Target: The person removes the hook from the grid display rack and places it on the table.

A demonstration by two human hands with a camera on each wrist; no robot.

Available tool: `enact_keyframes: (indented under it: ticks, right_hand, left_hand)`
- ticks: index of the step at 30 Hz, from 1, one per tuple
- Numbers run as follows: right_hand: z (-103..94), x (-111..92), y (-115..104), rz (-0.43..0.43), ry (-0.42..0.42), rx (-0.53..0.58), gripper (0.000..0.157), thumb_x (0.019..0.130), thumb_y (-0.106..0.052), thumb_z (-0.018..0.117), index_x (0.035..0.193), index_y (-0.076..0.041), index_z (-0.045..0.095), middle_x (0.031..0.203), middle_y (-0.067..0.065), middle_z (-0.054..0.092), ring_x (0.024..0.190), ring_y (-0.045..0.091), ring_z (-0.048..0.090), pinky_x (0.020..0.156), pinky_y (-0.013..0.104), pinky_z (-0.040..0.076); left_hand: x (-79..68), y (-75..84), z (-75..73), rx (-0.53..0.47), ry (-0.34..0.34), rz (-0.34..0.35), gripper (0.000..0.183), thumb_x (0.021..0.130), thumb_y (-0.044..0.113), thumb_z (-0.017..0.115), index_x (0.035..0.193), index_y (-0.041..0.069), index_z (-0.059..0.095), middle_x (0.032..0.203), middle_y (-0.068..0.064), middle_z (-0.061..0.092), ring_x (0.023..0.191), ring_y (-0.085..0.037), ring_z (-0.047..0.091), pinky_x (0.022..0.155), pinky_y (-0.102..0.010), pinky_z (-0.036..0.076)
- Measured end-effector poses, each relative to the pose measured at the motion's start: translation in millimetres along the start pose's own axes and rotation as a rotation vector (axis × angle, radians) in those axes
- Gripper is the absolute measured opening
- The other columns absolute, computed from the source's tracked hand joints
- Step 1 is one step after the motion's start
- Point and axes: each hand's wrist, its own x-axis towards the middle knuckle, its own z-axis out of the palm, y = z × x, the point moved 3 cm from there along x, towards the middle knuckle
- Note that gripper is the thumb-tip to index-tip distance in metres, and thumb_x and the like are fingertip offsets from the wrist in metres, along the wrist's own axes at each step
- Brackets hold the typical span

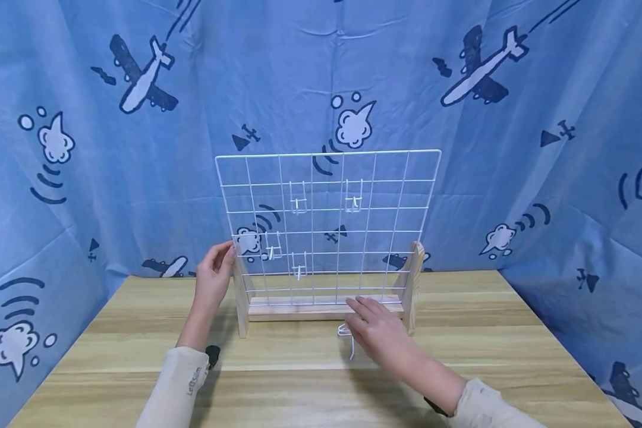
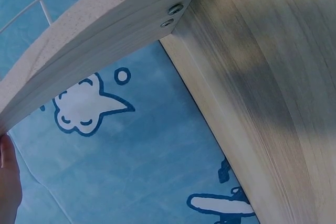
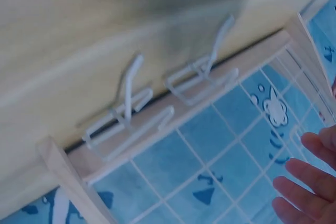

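Observation:
A white wire grid panel point(image 1: 328, 230) stands upright in a wooden base point(image 1: 241, 297). My left hand point(image 1: 212, 276) holds the upper end of the base's left side post, thumb and fingers at its edge. In the left wrist view, only part of that hand point(image 2: 8, 182) shows, touching the post point(image 2: 100, 40). My right hand point(image 1: 380, 333) hovers low before the base, fingers spread and relaxed, with nothing in it. Beneath it lies a white wire hook point(image 1: 352, 346). Two loose hooks appear in the right wrist view, one left point(image 3: 128, 90) and one right point(image 3: 213, 53).
Several white hooks hang on the grid, two higher up and two lower left, among them an upper right hook point(image 1: 353, 204). The wood-grain table point(image 1: 278, 392) carries the stand. A blue curtain point(image 1: 203, 119) printed with planes surrounds the table's back and sides.

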Motion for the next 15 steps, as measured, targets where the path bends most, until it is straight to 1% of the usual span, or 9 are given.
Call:
enact_keyframes:
  ticks: [1,2,3,4,6,8,9,12,15]
  right_hand:
    - [-1.8,2,1,0.006,0.017,0.010,0.024,0.072,-0.007,0.079,0.095,-0.004,0.071,0.109,0.018,0.068,0.101,0.035,0.064,0.085,0.047,0.055]
    - [-3.8,5,3,0.011,0.035,0.019,0.020,0.077,-0.008,0.076,0.096,-0.004,0.071,0.109,0.018,0.068,0.100,0.035,0.064,0.084,0.048,0.055]
    - [-5.7,7,5,0.015,0.053,0.025,0.015,0.084,-0.011,0.071,0.097,-0.004,0.071,0.109,0.018,0.068,0.100,0.035,0.064,0.084,0.048,0.055]
    - [-7.7,10,6,0.018,0.071,0.031,0.014,0.091,-0.014,0.064,0.098,-0.003,0.071,0.108,0.017,0.068,0.100,0.035,0.064,0.083,0.049,0.055]
    - [-11.9,15,9,0.020,0.116,0.049,0.029,0.102,-0.019,0.048,0.099,-0.002,0.071,0.108,0.018,0.068,0.099,0.036,0.064,0.083,0.050,0.055]
    - [-16.0,21,12,0.022,0.163,0.054,0.045,0.106,-0.025,0.034,0.099,0.000,0.070,0.106,0.019,0.069,0.097,0.036,0.065,0.083,0.050,0.055]
    - [-18.2,24,13,0.024,0.188,0.059,0.049,0.106,-0.027,0.030,0.099,0.001,0.070,0.106,0.019,0.069,0.097,0.036,0.065,0.082,0.049,0.055]
    - [-24.6,31,18,0.035,0.252,0.072,0.045,0.106,-0.024,0.035,0.101,0.004,0.070,0.106,0.021,0.068,0.096,0.038,0.065,0.081,0.050,0.056]
    - [-30.8,38,25,0.060,0.287,0.078,0.025,0.099,-0.014,0.053,0.105,0.004,0.069,0.108,0.021,0.068,0.097,0.038,0.065,0.082,0.050,0.055]
  left_hand:
    - [-0.4,-0.1,-0.1,0.001,0.001,-0.005,0.038,0.100,0.026,0.051,0.130,0.002,0.054,0.126,-0.015,0.057,0.116,-0.017,0.052,0.092,-0.010,0.045]
    - [-0.7,-0.3,-0.2,0.002,0.002,-0.008,0.038,0.100,0.026,0.051,0.129,0.002,0.054,0.126,-0.015,0.057,0.115,-0.017,0.053,0.092,-0.010,0.045]
    - [-1.0,-0.1,-0.2,0.003,0.002,-0.012,0.038,0.100,0.026,0.051,0.130,0.003,0.054,0.126,-0.015,0.057,0.115,-0.016,0.053,0.092,-0.010,0.045]
    - [-1.2,-0.1,-0.3,0.002,0.003,-0.015,0.038,0.100,0.027,0.051,0.130,0.003,0.054,0.126,-0.015,0.057,0.114,-0.015,0.053,0.092,-0.010,0.045]
    - [-1.1,0.2,-0.2,0.000,0.003,-0.012,0.038,0.100,0.027,0.051,0.129,0.003,0.054,0.126,-0.015,0.057,0.112,-0.013,0.053,0.091,-0.010,0.045]
    - [-0.9,0.6,-0.1,-0.001,0.005,-0.008,0.038,0.100,0.028,0.051,0.129,0.003,0.054,0.125,-0.015,0.058,0.111,-0.012,0.053,0.091,-0.010,0.045]
    - [-0.9,0.8,0.0,-0.002,0.004,-0.008,0.039,0.100,0.028,0.051,0.129,0.003,0.054,0.125,-0.014,0.058,0.111,-0.011,0.053,0.091,-0.010,0.045]
    - [-1.0,0.1,0.2,-0.002,0.005,-0.009,0.039,0.100,0.029,0.051,0.129,0.003,0.054,0.124,-0.013,0.058,0.110,-0.010,0.053,0.090,-0.010,0.045]
    - [-0.2,-0.2,0.5,0.004,0.002,-0.011,0.039,0.100,0.029,0.051,0.130,0.003,0.054,0.125,-0.013,0.058,0.109,-0.009,0.053,0.090,-0.009,0.045]
